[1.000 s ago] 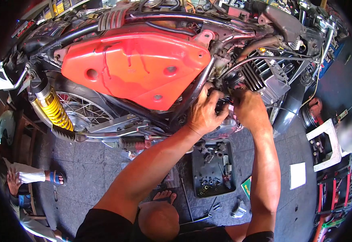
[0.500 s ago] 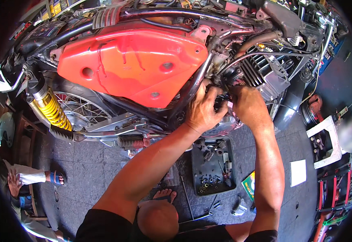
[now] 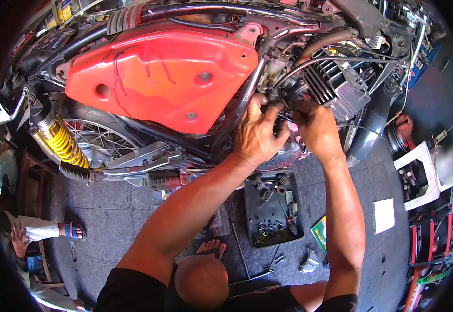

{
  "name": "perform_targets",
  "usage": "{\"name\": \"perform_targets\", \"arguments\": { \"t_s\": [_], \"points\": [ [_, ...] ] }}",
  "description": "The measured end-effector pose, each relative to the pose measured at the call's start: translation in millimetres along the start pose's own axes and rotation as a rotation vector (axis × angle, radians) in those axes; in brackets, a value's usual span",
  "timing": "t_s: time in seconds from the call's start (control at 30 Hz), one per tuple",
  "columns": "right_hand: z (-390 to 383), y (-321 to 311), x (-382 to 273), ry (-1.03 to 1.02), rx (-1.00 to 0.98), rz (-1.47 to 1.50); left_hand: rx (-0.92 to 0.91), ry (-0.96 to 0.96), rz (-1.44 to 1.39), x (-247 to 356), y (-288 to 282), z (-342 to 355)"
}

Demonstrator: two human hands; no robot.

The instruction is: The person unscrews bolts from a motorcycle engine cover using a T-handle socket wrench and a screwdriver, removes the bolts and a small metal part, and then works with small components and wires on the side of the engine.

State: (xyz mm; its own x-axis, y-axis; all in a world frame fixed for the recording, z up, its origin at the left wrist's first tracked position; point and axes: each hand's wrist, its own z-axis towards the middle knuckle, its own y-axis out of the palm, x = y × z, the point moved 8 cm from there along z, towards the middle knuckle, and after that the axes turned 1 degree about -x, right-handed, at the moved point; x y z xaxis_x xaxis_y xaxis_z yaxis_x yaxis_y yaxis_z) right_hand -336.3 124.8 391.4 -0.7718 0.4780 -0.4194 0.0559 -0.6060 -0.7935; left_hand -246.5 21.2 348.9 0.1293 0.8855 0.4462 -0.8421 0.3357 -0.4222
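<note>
A motorcycle with a red side cover (image 3: pixel 159 78) stands on its wheels in front of me. Both hands are deep at its engine, below the finned cylinder (image 3: pixel 330 86) and right of the cover. My left hand (image 3: pixel 260 135) has its fingers curled in beside the black frame tube, with the thumb bent toward the forefinger. Close by on the right, my right hand (image 3: pixel 317 130) is closed, knuckles up, its fingertips turned in toward the left hand. Whatever small part is between the fingertips is hidden. The rounded engine cover (image 3: pixel 282 160) shows just beneath the hands.
A black tray (image 3: pixel 274 242) of bolts and small metal parts lies on the floor below the engine. Near it are a long-handled wrench (image 3: pixel 240 249) and a metal part (image 3: pixel 308 261). A white sheet (image 3: pixel 384 216) lies right; another person's sandalled foot (image 3: pixel 74 231) is left.
The view has shifted slightly, so the motorcycle appears a little further left and up. Both hands stay at the same engine spot, and the right hand has turned slightly, fingers drawn in.
</note>
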Motion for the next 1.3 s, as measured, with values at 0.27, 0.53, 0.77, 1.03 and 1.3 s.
{"name": "perform_targets", "arguments": {
  "t_s": [0.27, 0.53, 0.77, 1.03, 1.3],
  "points": [
    [-3.8, 4.9, 8.6, 0.047, 0.025, 0.159, -0.016, -0.002, 0.048, 1.5, 0.3, 0.6],
    [-1.9, 6.8, 11.2, 0.078, -0.008, 0.167, -0.046, -0.008, 0.123, 5.0, 2.5, 4.6],
    [0.4, 11.8, 22.5, 0.143, -0.008, 0.274, -0.026, -0.03, 0.051, -1.6, 5.3, 7.6],
    [-0.3, 16.5, 16.2, 0.182, 0.047, 0.245, 0.004, -0.028, 0.004, -3.8, 2.4, 4.4],
    [-5.0, 14.1, 14.4, 0.203, 0.128, 0.189, 0.053, -0.017, -0.078, 0.6, 2.2, 1.3]
  ]
}}
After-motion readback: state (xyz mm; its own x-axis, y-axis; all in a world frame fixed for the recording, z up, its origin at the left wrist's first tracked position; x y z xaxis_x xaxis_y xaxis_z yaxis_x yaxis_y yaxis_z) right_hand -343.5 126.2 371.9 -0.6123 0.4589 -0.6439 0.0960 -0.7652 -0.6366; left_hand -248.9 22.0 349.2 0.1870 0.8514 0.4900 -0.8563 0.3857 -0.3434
